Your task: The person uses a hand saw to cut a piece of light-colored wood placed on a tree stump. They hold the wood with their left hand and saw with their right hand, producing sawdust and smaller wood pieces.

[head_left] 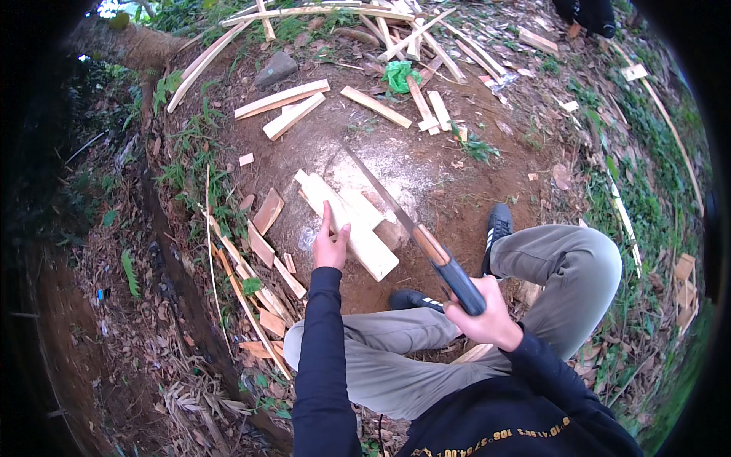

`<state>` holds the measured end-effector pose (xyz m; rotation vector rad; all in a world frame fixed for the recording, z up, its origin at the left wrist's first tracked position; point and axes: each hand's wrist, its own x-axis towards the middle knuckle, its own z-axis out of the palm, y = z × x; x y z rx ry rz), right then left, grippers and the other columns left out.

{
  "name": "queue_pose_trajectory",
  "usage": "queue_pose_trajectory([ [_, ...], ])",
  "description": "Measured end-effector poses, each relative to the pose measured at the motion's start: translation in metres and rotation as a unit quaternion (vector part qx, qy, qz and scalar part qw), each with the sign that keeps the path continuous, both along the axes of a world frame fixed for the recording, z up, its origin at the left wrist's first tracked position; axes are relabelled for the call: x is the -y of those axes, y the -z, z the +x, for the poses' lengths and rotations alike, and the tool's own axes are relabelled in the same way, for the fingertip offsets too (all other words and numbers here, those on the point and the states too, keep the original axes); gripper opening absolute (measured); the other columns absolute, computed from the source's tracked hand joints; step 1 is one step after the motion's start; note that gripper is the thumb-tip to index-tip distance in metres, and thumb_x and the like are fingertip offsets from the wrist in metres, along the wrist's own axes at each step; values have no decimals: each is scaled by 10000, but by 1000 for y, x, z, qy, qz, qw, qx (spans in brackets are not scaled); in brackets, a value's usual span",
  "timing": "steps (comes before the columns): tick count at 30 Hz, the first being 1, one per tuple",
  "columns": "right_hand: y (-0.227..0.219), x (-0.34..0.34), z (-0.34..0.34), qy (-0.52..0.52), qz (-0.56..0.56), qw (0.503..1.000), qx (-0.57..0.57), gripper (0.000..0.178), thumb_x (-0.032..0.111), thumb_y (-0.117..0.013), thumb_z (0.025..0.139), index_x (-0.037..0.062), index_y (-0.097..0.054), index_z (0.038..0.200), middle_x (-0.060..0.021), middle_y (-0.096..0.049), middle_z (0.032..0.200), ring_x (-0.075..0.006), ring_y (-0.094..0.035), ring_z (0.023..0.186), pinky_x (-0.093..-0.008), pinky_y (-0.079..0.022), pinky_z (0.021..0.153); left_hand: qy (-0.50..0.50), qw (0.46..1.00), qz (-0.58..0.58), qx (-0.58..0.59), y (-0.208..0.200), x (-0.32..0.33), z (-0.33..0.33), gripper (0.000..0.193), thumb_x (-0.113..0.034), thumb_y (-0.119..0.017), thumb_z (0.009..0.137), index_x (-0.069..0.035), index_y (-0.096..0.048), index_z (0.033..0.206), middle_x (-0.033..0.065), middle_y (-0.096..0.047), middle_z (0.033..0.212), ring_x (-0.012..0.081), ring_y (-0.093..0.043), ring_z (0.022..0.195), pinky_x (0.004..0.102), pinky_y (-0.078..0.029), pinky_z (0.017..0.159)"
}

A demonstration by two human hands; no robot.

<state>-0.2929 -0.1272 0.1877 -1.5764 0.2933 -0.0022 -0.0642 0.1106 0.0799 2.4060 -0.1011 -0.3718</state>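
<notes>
I sit low on bare earth with my knees bent. My right hand (487, 316) grips the dark blue handle of a long machete (411, 228), its blade pointing up and left over a pale wooden plank (354, 228). The plank lies on the ground in front of me, with a smaller wood block (390, 232) beside it under the blade. My left hand (330, 242) reaches forward with the fingers together and rests against the plank's left edge. My black shoes (499, 228) rest near the plank's lower end.
Several cut planks (282, 100) and offcuts lie scattered on the dirt beyond. Wood slivers (259, 293) pile at my left. A grey stone (276, 68) and a green bag (400, 76) sit farther off. Weeds and leaf litter ring the patch.
</notes>
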Motion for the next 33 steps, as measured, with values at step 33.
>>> queue_pose_trajectory([
  [33, -6, -36, 98, -45, 25, 998, -46, 236, 166, -710, 735, -38, -598, 695, -41, -540, 536, -75, -499, 518, -307, -425, 500, 56, 998, 6, 18, 5, -5, 13, 748, -253, -657, 915, -345, -253, 1538, 248, -675, 1126, 309, -692, 968, 373, -527, 870],
])
